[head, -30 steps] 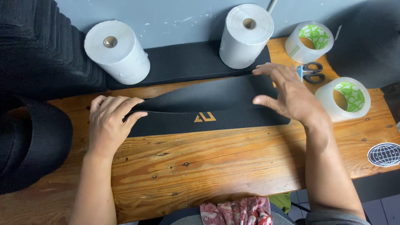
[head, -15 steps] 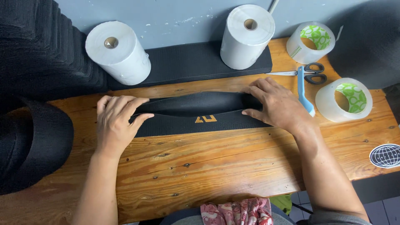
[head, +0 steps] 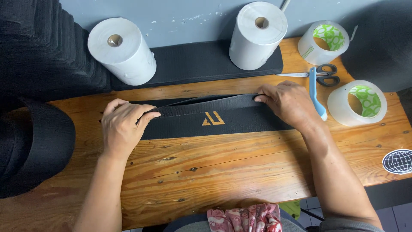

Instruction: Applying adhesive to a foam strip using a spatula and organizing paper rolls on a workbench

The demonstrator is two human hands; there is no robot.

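Observation:
A long black folded fabric piece [head: 214,118] with a small gold emblem lies flat across the wooden table [head: 223,172]. My left hand [head: 122,126] grips its left end, thumb and fingers pinching the upper layer. My right hand [head: 289,103] presses and pinches the top fold at the right end. The upper layer lies nearly closed over the lower one, with a thin gap along the top edge.
Two white paper rolls [head: 122,49] [head: 259,34] stand at the back on a black mat [head: 197,62]. Two tape rolls [head: 324,42] [head: 358,103], scissors [head: 324,75] and a blue-handled tool [head: 315,94] lie to the right. Black foam stacks [head: 34,141] sit at the left.
The fabric's upper layer was lifted open a second ago; both hands have folded it down and moved inward, so it now lies almost flat.

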